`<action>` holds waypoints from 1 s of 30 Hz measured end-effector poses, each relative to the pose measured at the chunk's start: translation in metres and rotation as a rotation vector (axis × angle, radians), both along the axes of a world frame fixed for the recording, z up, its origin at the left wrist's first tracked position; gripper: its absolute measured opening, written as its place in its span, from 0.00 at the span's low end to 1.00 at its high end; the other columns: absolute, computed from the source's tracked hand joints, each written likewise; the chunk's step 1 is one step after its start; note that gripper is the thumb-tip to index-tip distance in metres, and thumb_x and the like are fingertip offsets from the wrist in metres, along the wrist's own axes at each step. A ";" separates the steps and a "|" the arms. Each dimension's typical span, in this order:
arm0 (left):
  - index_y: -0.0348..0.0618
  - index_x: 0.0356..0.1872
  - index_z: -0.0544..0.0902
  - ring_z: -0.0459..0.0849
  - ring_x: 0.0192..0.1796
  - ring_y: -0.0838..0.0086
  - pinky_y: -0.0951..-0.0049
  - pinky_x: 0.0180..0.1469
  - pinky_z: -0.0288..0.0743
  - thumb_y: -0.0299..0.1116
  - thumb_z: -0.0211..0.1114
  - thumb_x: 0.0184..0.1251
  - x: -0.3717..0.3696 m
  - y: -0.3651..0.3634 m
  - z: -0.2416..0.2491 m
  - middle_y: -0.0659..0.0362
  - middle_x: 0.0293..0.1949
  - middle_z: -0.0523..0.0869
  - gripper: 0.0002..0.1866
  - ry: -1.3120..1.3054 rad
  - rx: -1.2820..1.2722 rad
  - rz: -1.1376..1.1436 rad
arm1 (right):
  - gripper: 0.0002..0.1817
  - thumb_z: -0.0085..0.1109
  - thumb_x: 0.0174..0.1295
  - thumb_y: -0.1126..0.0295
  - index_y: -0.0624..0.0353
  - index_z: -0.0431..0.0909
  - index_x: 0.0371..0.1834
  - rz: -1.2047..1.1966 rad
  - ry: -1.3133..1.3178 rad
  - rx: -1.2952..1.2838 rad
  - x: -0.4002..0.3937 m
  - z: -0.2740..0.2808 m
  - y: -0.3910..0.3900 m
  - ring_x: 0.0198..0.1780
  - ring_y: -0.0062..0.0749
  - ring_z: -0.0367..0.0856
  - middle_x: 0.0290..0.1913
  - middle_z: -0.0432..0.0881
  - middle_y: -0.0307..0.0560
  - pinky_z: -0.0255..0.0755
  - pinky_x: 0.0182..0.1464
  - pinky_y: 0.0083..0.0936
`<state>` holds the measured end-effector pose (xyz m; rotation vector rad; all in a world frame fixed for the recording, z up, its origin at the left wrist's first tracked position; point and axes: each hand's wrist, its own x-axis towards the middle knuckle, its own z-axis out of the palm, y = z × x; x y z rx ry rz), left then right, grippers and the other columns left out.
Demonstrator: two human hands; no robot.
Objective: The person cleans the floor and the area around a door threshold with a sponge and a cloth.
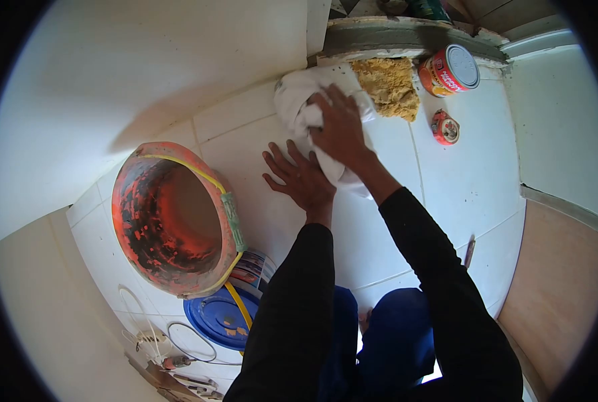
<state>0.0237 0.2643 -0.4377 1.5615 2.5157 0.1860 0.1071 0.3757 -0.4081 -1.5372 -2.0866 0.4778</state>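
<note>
Black sleeves (pixel 439 258) frame the left hand (pixel 303 182), spread on the floor (pixel 242 157); nearer right hand (pixel 342 128) presses white cloth (pixel 294 100), angled eleven-to-five o'clock, grip unclear.

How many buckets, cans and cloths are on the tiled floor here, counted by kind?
Buckets: 2, an open bucket and a blue-lidded one
Cans: 2, a paint can and a small red can
Cloths: 1, a white cloth under the right hand
Total: 5
</note>
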 end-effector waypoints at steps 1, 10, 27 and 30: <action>0.47 0.82 0.61 0.41 0.90 0.45 0.31 0.84 0.35 0.72 0.77 0.49 0.000 0.000 -0.012 0.43 0.87 0.53 0.63 0.191 0.054 -0.015 | 0.29 0.73 0.53 0.67 0.53 0.78 0.61 -0.121 0.014 0.050 -0.003 0.003 0.008 0.82 0.65 0.66 0.75 0.76 0.62 0.56 0.80 0.68; 0.43 0.74 0.73 0.48 0.89 0.45 0.30 0.83 0.41 0.48 0.66 0.72 0.001 0.000 -0.003 0.40 0.84 0.60 0.34 0.169 -0.039 -0.021 | 0.26 0.63 0.51 0.79 0.58 0.79 0.57 0.037 0.386 -0.158 0.002 0.017 -0.013 0.63 0.61 0.83 0.61 0.85 0.58 0.76 0.66 0.46; 0.48 0.37 0.88 0.87 0.42 0.61 0.60 0.37 0.69 0.51 0.82 0.48 -0.002 -0.010 -0.017 0.57 0.39 0.91 0.22 -0.287 0.678 -0.320 | 0.32 0.80 0.50 0.61 0.40 0.83 0.62 0.862 0.090 -0.039 -0.099 -0.002 0.009 0.85 0.54 0.63 0.79 0.75 0.49 0.51 0.85 0.66; 0.48 0.27 0.87 0.86 0.33 0.64 0.60 0.36 0.69 0.47 0.78 0.51 0.000 -0.012 -0.008 0.61 0.28 0.89 0.15 -0.245 0.328 -0.403 | 0.30 0.78 0.50 0.64 0.43 0.83 0.60 0.405 0.066 -0.007 -0.040 0.002 0.020 0.83 0.56 0.67 0.76 0.78 0.51 0.54 0.84 0.63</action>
